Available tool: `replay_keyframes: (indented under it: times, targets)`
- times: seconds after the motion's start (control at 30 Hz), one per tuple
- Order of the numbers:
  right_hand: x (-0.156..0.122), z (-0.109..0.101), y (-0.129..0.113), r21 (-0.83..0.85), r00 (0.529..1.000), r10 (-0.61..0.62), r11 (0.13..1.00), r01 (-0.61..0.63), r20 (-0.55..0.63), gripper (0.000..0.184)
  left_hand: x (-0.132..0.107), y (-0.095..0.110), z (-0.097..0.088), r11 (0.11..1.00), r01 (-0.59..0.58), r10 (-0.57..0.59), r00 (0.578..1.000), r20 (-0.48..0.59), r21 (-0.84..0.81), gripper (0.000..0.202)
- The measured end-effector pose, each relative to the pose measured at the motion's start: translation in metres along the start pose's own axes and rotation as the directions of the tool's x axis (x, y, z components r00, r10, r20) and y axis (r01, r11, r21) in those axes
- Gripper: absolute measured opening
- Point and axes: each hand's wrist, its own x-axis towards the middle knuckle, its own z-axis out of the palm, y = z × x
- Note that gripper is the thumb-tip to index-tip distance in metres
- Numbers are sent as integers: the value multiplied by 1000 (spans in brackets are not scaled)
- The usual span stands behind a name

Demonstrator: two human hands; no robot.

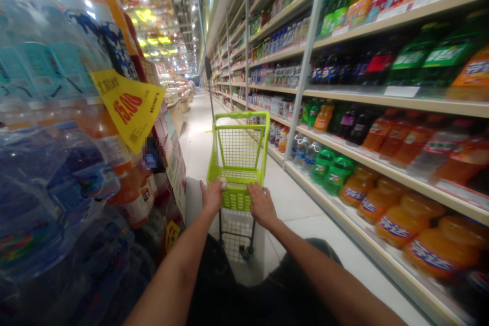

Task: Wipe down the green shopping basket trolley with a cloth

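A lime-green shopping cart (pixel 240 175) stands on the floor in front of me, its mesh front rising at the far side. On the left of the cart's near rim, my left hand (pixel 212 196) is closed, thumb sticking outward. A small whitish spot shows by its fingertips, too blurred to name. My right hand (pixel 263 205) grips the right part of the same rim, fingers bent over it. Between the hands, the green slatted near panel is visible. Below it are a dark frame and a caster wheel (pixel 246 251). No goods can be made out in the cart.
Along the right runs a long shelf (pixel 344 94) of bottled drinks, with orange soda bottles (pixel 395 219) at the bottom. Stacked bottle packs (pixel 57 178) crowd the left, carrying a yellow price sign (pixel 132 109). A pale tiled aisle (pixel 194 112) stretches ahead between them.
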Motion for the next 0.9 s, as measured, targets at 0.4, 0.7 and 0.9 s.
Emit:
replay_keyframes:
  times: [0.4,0.7,0.9]
  targets:
    - [0,4,7,17,1000,7,1000,-7,-8,61,14,-33,-4,996,72,-75,995,59,49,44]
    - [6,-2,-3,41,997,77,996,-78,15,60,4,17,10,992,-123,123,992,16,-7,40]
    - [4,-3,3,29,999,42,999,-42,31,59,8,-12,7,997,-57,58,998,-12,51,41]
